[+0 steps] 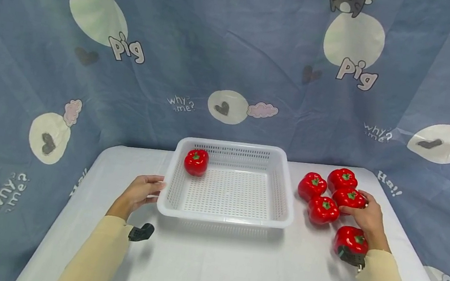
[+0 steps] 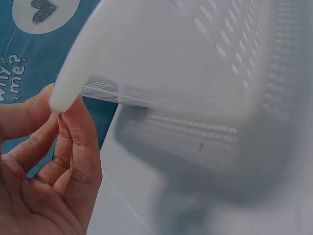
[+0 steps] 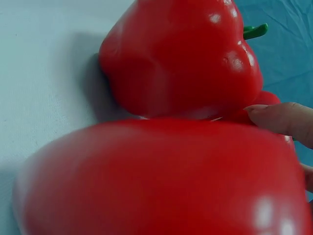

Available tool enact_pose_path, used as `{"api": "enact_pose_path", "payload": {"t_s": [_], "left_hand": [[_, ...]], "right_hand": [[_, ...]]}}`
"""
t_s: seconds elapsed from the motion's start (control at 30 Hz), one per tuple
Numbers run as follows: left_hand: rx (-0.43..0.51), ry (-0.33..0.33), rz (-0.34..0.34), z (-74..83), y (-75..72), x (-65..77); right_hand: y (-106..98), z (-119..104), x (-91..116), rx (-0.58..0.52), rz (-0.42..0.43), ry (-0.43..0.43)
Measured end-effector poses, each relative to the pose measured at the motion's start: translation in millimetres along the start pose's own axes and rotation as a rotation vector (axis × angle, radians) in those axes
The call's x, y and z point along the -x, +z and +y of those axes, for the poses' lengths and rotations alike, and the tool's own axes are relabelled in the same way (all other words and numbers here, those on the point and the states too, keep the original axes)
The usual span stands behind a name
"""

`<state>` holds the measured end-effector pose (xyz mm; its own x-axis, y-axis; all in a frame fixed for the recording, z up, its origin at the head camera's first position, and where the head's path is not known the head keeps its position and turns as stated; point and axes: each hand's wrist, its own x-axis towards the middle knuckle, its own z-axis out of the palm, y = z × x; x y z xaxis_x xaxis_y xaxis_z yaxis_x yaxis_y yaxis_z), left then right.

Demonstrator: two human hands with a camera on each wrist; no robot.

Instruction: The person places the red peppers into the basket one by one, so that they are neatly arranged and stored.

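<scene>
My left hand pinches the left rim of a white perforated plastic basket. In the left wrist view, the thumb and fingers meet at the basket's rim. One red bell pepper sits in the basket's back left corner. At the right, my right hand grips a red bell pepper, thumb in front and fingers behind. In the right wrist view the thumb touches that pepper, mostly hidden behind a nearer pepper and another pepper.
Beside the held pepper lie more red bell peppers: one at the back, one at left and one in front. Another pepper sits under my right wrist. A blue patterned cloth hangs behind the white table.
</scene>
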<state>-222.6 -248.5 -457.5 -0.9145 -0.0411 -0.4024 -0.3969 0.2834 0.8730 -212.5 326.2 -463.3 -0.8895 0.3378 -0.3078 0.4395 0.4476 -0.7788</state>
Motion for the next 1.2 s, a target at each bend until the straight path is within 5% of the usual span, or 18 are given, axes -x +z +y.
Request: {"api": "enact_pose_path", "payload": {"t_s": [0.63, 1.2], "left_hand": [[-0.003, -0.001, 0.000, 0.2, 1.9, -5.8], [0.009, 0.002, 0.001, -3.4, -0.7, -3.5]], "right_hand": [[-6.2, 1.5, 3.4, -0.050, 0.012, -0.096], [-5.5, -19.7, 12.1, -0.112, 0.018, -0.161]]}}
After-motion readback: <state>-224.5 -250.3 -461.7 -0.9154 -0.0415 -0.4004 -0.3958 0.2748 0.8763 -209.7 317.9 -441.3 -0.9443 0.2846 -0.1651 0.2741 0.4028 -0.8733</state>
